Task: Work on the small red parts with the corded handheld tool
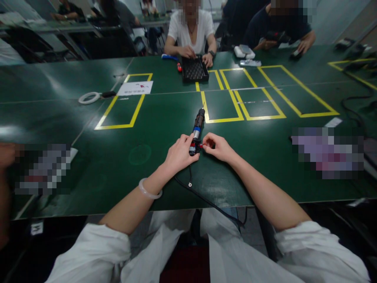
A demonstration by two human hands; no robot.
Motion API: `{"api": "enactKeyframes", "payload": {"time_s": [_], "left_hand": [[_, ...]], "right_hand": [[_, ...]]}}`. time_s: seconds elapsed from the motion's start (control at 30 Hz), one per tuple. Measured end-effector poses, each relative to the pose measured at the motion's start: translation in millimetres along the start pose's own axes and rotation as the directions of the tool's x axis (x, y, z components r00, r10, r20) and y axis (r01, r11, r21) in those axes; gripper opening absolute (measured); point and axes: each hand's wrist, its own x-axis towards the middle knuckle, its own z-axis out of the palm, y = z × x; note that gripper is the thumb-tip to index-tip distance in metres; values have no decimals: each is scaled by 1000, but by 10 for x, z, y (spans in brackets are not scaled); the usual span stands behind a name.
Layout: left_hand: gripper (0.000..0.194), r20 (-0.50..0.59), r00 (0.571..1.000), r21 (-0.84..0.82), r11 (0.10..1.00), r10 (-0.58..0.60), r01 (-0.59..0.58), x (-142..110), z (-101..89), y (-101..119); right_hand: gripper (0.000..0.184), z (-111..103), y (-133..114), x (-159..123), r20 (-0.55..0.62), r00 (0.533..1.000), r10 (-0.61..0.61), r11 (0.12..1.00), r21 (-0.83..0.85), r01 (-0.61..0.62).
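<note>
We hold a dark screwdriver [199, 121] at the centre of the frame, our left hand [180, 154] closed on its rear end. Our right hand [218, 147] pinches a small red part [201, 146] there; a black cable [210, 202] lies in the lower centre.

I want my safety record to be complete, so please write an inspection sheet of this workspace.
Surface: dark green tabletop, marked with yellow tape rectangles.
Job's things: dark cylindrical tool with blue and silver bands, thin tip pointing away; small red part near its rear.
Clutter: white paper sheet; white ring-shaped coil.
Hands: left hand grips the tool; right hand pinches the red part.
Cables: black cable crosses the near edge; thin black wire ends in a ring.
Surroundings: white-shirted person opposite, hands at a black rectangular tray.
</note>
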Motion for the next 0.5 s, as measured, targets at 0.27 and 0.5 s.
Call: {"api": "enactKeyframes", "payload": {"time_s": [0.27,0.5], "left_hand": [[70,-24,1000,50,999,19,-18,-9,16,14],[69,-41,999,92,996,24,-20,-25,40,56]], "right_hand": [[3,16,3,5,50,996,-74,994,-75,78],[10,-21,-32,3,18,999,-27,996,-81,29]]}}
